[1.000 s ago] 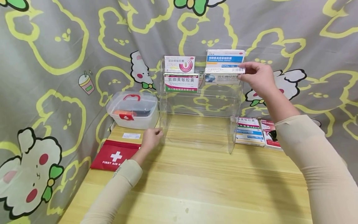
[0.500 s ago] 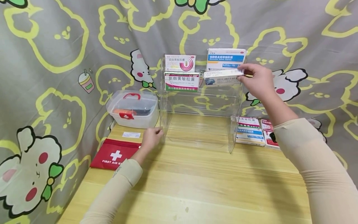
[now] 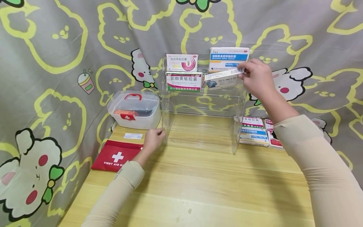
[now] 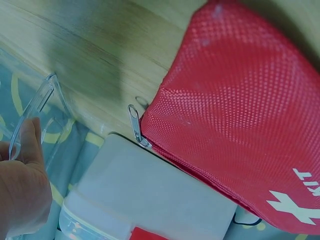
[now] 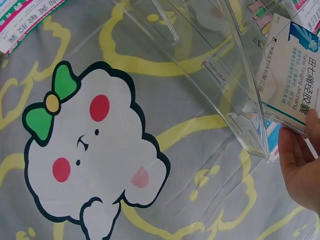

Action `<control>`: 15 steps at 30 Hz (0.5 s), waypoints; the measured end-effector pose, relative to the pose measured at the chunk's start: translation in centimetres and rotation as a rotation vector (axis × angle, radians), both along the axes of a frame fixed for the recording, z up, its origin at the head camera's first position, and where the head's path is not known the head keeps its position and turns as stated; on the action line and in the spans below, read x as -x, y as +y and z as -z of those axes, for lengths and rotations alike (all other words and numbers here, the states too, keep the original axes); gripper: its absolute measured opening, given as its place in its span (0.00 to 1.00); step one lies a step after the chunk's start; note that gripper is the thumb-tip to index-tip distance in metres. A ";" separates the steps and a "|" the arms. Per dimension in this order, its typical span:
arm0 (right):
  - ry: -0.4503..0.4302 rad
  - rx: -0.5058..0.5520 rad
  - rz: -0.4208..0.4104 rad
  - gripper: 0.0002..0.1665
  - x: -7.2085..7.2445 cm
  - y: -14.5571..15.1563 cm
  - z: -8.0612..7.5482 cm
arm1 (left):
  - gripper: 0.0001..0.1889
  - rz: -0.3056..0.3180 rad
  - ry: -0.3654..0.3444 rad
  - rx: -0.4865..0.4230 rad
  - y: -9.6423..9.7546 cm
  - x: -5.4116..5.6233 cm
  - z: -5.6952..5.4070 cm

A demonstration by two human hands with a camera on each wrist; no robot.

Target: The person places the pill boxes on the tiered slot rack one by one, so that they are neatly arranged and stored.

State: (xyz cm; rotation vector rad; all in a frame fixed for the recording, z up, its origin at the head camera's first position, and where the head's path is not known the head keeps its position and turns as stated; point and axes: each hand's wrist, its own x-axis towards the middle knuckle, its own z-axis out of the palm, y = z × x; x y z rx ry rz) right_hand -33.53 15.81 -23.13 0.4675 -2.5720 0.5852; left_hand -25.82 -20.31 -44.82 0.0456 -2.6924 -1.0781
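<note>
A clear acrylic display rack (image 3: 204, 116) stands on the wooden table. My left hand (image 3: 154, 140) pinches its left side panel near the bottom; the left wrist view shows the thumb and fingers either side of that panel. My right hand (image 3: 256, 77) pinches the right end of a white medicine box (image 3: 224, 78) with a blue picture, at the rack's upper right. This box tilts, its left end lower. Behind it a blue-and-white medicine box (image 3: 229, 58) stands on the top tier. On the left sit a pink-and-white medicine box (image 3: 181, 62) and a green-and-magenta medicine box (image 3: 183, 82).
Left of the rack are a translucent lidded bin (image 3: 134, 110) with a red handle, a white paper slip (image 3: 133, 136) and a red first aid pouch (image 3: 116, 156). Stacked medicine boxes (image 3: 253, 137) lie to the right. A patterned curtain (image 3: 85, 41) hangs behind.
The white medicine box in my right hand has gone from level to tilted, its left end dropping and its right end moving slightly left. My left hand stays on the rack.
</note>
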 end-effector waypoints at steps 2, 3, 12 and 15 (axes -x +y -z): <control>-0.016 -0.012 0.022 0.17 0.2 -0.2 -0.2 | 0.14 0.001 -0.001 -0.001 0.0 0.0 0.0; -0.022 -0.024 0.034 0.17 0.4 -0.4 -0.3 | 0.14 0.002 -0.003 -0.001 -0.1 0.0 -0.1; 0.051 -0.338 0.096 0.13 0.7 -1.1 0.0 | 0.14 0.008 -0.031 -0.007 -0.3 -0.1 -0.4; 0.129 -0.416 0.112 0.13 0.6 -1.1 0.2 | 0.14 0.016 -0.030 -0.001 -0.4 0.0 -0.4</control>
